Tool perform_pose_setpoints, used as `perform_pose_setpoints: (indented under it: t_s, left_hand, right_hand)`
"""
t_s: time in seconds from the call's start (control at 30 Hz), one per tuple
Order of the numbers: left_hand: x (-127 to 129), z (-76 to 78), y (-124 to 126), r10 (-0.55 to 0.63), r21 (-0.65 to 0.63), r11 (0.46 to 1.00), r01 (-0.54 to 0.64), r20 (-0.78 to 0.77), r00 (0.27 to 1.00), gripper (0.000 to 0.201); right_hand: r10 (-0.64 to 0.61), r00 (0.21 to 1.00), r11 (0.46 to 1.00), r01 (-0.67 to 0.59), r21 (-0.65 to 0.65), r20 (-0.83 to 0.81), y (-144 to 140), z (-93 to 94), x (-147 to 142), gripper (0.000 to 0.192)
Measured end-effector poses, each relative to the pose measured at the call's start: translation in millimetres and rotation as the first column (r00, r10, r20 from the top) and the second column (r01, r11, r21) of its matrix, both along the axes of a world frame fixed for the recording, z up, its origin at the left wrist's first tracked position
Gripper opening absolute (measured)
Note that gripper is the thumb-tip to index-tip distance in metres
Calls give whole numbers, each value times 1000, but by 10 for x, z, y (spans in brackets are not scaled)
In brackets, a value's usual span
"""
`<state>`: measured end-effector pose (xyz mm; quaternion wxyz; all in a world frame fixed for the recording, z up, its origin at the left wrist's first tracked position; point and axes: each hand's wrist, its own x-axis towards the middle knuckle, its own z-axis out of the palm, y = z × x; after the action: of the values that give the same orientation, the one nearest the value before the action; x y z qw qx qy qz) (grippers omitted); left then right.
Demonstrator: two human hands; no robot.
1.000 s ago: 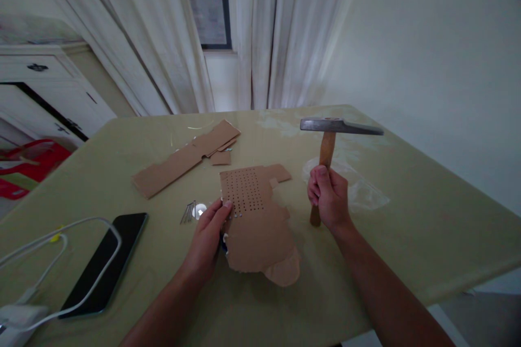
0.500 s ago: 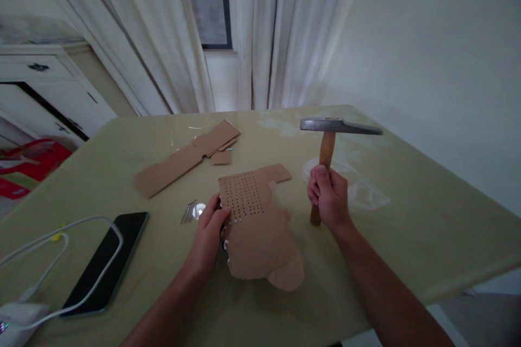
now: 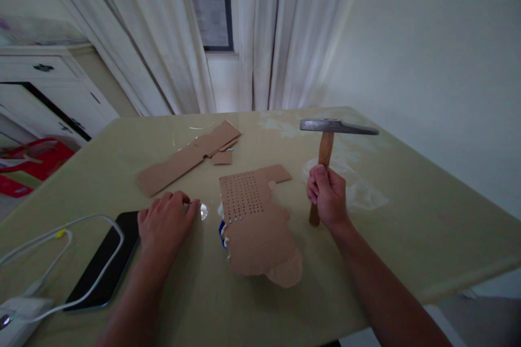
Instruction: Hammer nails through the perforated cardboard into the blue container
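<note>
**Hammer up in right hand, left hand low beside phone**

Gripping hammer (image 3: 325, 147) by its wooden handle with right hand (image 3: 330, 195), fingers clenched round the wood, steel head uppermost and roughly level. Held to the right of the perforated cardboard (image 3: 260, 238), apart from it.

Resting left hand (image 3: 166, 219) low at the table (image 3: 407, 238), between phone (image 3: 109, 260) and small bright round patch (image 3: 204, 211). Fingers bent, thumb side nearest the patch. Possibly touching something thin at the fingertips; cannot tell if grasping or loose. Off the cardboard entirely.

Perforated cardboard: between the 2 hands, with a grid of dark holes at upper left and a row of pale dots along the grid's lower edge. Bit of something blue (image 3: 222, 233) poking out at left edge; can't identify.

Farther back: cardboard strip (image 3: 187, 160) lying diagonally, smaller offcut (image 3: 222, 158) near its right end. Beyond right hand: clear plastic (image 3: 366, 195). Looping over phone: white cable (image 3: 97, 216).

Step in hand, as judged: small handling with left, hammer on standby in right. Next move: calls for a sure fingertip pinch and hammer head well clear of left fingers.
</note>
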<state>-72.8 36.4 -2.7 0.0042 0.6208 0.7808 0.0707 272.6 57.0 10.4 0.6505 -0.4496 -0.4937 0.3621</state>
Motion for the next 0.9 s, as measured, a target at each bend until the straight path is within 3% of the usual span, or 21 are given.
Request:
perform_pose_setpoints:
  t_s: [0.1,0.57,0.77,0.9]
  left_hand:
    - [40,-42,-8,-18,-46,999,16,-31,999,41]
    - [148,-131,27,-110,39,993,113,-58,992,37]
    - [214,-142,34,-201,67,976,205,-57,978,35]
    - [192,-167,76,-170,160,975,151,113,979,32]
  right_hand:
    - [4,1000,1000,-4,8,6,-5,4,-3,57]
    - [7,1000,1000,-7,9,2,1,-11,0,57]
    - [9,1000,1000,-9,0,3,-5,-1,-12,57]
    - [13,1000,1000,-13,1,-4,-8,3,-19,59]
